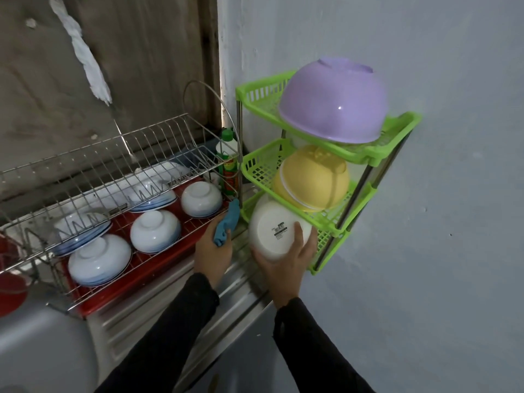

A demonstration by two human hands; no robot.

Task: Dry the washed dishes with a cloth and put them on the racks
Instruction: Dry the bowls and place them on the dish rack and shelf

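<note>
A white bowl is gripped by the right hand; a blue cloth is clutched in the left hand beside it.

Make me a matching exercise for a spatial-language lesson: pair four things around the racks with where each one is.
Things:
1. purple bowl
2. yellow bowl
3. white bowl
4. blue cloth

Places:
A. in the left hand's grip
B. top tier of the green rack
C. held by the right hand at the bottom tier
D. middle tier

Pairs: 1-B, 2-D, 3-C, 4-A
</note>
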